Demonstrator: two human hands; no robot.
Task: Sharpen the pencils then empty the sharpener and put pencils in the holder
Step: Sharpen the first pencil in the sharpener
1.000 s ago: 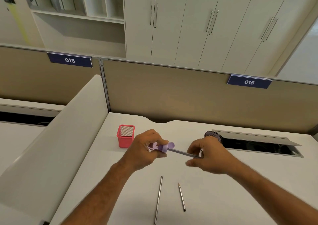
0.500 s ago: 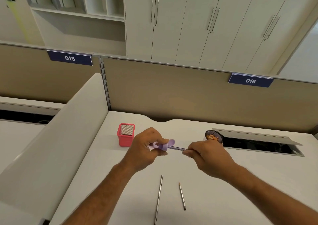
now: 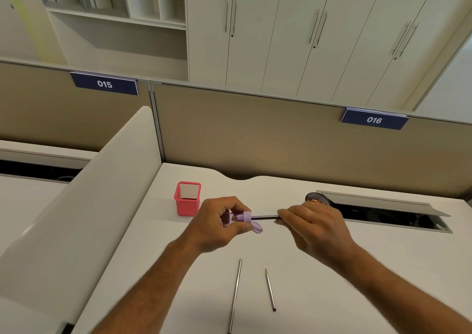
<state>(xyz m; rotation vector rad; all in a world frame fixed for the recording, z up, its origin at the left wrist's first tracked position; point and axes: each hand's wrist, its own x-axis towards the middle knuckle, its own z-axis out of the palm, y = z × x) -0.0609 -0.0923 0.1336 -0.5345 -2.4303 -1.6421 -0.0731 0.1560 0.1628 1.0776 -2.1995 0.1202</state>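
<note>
My left hand [image 3: 219,225] grips a purple sharpener [image 3: 245,217] above the white desk [image 3: 370,262]. A dark pencil [image 3: 265,217] sticks out of the sharpener to the right, and my right hand [image 3: 314,227] pinches its other end. Two more pencils lie on the desk below my hands: a long grey one [image 3: 236,293] and a shorter one [image 3: 270,290] with its point away from me. A red mesh holder [image 3: 187,199] stands upright to the left of my left hand.
A small dark dish with orange shavings [image 3: 318,199] sits behind my right hand. An open cable slot [image 3: 388,216] runs along the desk's right back. A white side divider [image 3: 84,201] bounds the desk on the left, a tan partition [image 3: 281,149] at the back.
My right hand has slid right along the pencil, so more of the shaft shows. The sharpener has turned in my left hand, its lid now hanging lower.
</note>
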